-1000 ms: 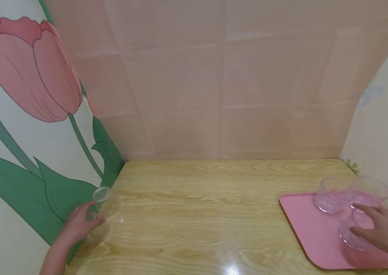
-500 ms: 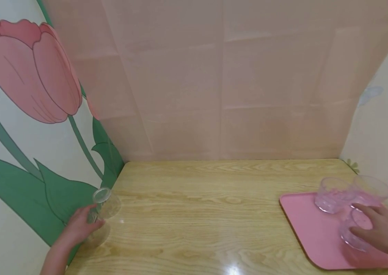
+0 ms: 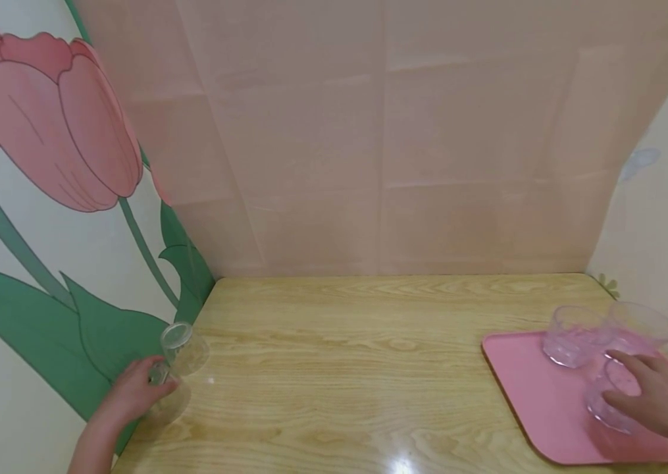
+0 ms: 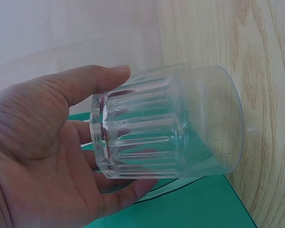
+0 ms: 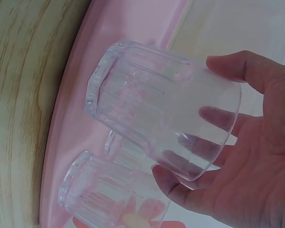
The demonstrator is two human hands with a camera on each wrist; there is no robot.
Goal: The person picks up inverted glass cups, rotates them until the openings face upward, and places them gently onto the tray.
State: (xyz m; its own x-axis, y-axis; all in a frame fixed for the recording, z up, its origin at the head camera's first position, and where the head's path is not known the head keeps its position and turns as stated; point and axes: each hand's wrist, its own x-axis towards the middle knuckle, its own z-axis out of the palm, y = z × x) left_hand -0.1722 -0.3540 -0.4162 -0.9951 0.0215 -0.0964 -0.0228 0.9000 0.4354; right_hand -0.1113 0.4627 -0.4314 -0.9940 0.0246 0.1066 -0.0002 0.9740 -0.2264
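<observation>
Two-handed hold on clear tumblers. The left hand [image 4: 57, 142] is curling round the base end of the inverted tumbler [image 4: 147, 128], thumb along one side and fingers along the other; its rim is facing down on the wood-grain table [image 3: 339, 368], at 8 o'clock from the centre of the head view. The right hand [image 3: 662, 398] is clasping the upright tumbler [image 5: 142, 99] near its mouth, thumb opposing the fingers, some of which are showing through the wall; this tumbler is standing on the pink tray [image 3: 541, 395], at 4 o'clock.

For a sound hold, both hands would best be pressing evenly from opposite sides, as smooth walls are probably offering little friction. The left grip is favouring the thick, ribbed base, a sensible place; the right, being close to the rim, is calling for a lighter squeeze and a level wrist.

Neighbours are crowding both grips, so sideways drift would be risking a knock. A second inverted tumbler [image 3: 193, 355] is standing at 1 o'clock from the left one. On the tray, further tumblers are standing at 11 o'clock [image 3: 567, 349] and 1 o'clock [image 3: 642, 322] from the right one; a faint clear shape beyond the right hand may be another, though transparency is making this uncertain.
</observation>
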